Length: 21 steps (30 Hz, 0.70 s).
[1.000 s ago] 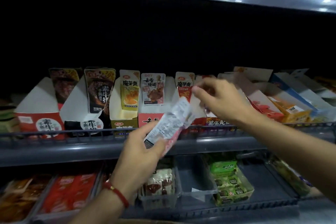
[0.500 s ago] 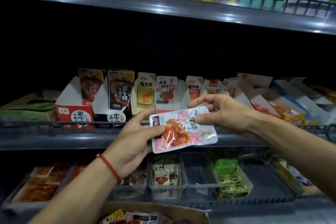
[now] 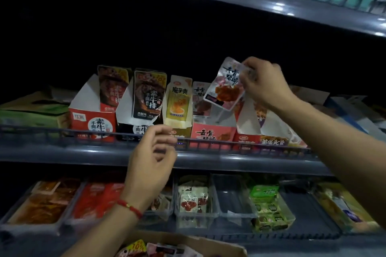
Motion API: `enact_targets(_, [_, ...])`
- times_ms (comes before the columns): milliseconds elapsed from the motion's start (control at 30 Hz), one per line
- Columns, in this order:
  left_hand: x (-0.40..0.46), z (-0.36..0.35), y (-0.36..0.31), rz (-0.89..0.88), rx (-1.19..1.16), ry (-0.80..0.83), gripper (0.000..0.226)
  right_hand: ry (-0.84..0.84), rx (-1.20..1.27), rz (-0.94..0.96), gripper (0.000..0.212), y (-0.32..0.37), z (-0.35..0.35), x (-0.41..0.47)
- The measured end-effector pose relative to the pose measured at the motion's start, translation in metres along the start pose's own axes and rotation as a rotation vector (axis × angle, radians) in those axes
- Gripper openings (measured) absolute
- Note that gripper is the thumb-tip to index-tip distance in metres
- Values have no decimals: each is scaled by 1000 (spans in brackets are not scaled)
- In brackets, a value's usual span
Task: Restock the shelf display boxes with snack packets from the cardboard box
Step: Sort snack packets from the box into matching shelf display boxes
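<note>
A long grey shelf [image 3: 62,152] runs across the scene, carrying a row of open display boxes. The pink display box [image 3: 213,131] sits right of centre among them. At the near bottom edge, the cardboard box [image 3: 219,246] shows loose packets inside. The right hand [image 3: 265,83] pinches the top corner of a snack packet [image 3: 224,87], tilted just above the pink box. The left hand [image 3: 152,165] hangs lower left, fingers loosely curled, holding nothing, apart from the right.
</note>
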State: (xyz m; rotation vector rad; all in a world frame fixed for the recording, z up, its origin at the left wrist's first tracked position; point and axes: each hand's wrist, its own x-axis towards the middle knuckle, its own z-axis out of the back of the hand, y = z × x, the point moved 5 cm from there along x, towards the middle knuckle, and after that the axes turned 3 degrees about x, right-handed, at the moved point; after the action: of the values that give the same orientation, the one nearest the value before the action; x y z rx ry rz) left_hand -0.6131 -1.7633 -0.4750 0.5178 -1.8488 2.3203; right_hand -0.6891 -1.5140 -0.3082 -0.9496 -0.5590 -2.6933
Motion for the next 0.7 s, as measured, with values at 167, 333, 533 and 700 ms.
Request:
enact_targets(167, [-2,16,25,-81,135,21,46,169,-120,-197,21,-14,-77,33])
enact_targets(333, [2,25,33,-141,258,41,45,251,-187,-263,10,-25,-128,39])
enact_targets(533, [3,33,36,-99,221,64,43,274,-302,-256,25,-27,-137,42])
enact_targets(700, [3,36,38,-70,212,66,45,118,-192,-176,26,-30,-127,50])
